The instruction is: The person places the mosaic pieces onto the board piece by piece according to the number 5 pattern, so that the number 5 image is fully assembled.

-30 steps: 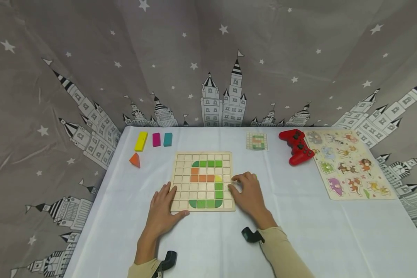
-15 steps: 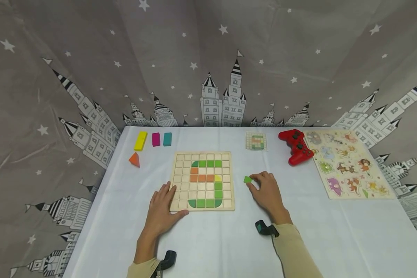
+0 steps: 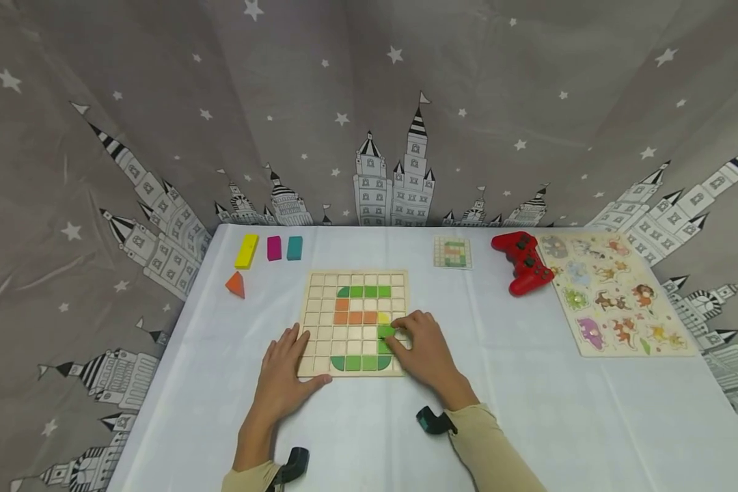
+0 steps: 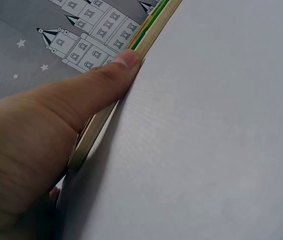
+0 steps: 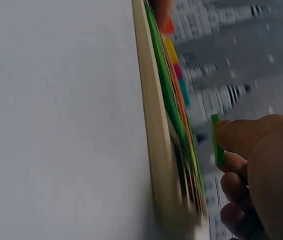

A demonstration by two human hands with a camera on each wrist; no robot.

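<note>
A square wooden grid board (image 3: 320, 307) lies on the table, with green, orange and yellow tiles set in some of its cells. My right hand (image 3: 427, 352) pinches a green square tile (image 3: 385, 331) between thumb and fingertips, over the board's right part. In the right wrist view that green tile (image 5: 217, 140) stands on edge in the grip, apart from the board's side (image 5: 156, 125). My left hand (image 3: 283, 369) rests at the board's near left corner, fingers extended along the left edge. In the left wrist view its thumb (image 4: 106, 75) presses on the board's near edge.
A small pattern card (image 3: 452, 252), a red game controller (image 3: 523, 263) and an animal puzzle board (image 3: 618, 297) lie to the right. At the back left are yellow (image 3: 247, 251), magenta (image 3: 274, 248) and teal (image 3: 294, 248) blocks, with an orange wedge-shaped block (image 3: 236, 285) nearer.
My right hand went right from the board's edge, took the green tile from the table, and came back left over the board with it. The left hand stays at the corner.
</note>
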